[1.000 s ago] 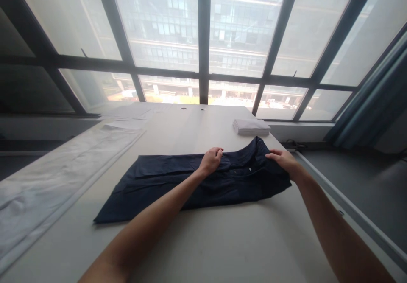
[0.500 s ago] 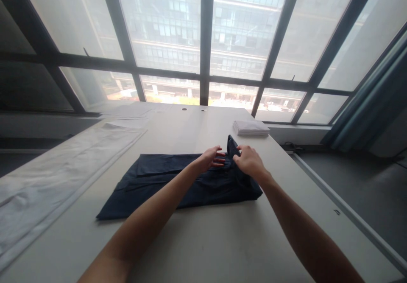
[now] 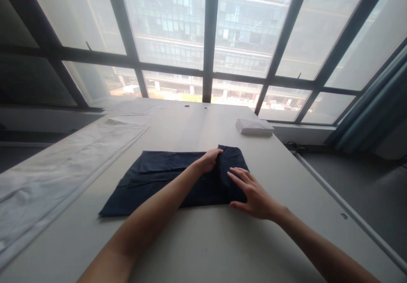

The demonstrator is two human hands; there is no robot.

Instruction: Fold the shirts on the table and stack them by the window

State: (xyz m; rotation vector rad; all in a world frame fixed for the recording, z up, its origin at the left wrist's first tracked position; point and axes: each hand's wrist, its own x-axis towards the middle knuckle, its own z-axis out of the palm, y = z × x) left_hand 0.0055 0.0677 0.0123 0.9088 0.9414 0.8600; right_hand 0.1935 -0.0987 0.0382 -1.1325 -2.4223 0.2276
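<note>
A folded navy cloth (image 3: 165, 168) lies flat across the white table, its right end turned over toward the left as a flap. My left hand (image 3: 210, 161) is closed at the flap's far left edge, fingers pinching the fabric there; part of the grip is hidden. Over the right end of the cloth, my right hand (image 3: 252, 194) is open, with fingers spread and fingertips at the flap. Its thumb is by the near edge. Whether the palm presses down I cannot tell.
A stack of folded white cloths (image 3: 254, 127) sits at the table's far right edge. Along the left side of the table (image 3: 203, 240) stretches a long white cloth (image 3: 63, 168). Tall windows stand beyond the far edge, and a blue curtain (image 3: 372, 100) hangs at right.
The raised right end of the navy cloth has come down leftward as a flap. My left hand has closed on its edge; my right hand has let go, opened and moved nearer.
</note>
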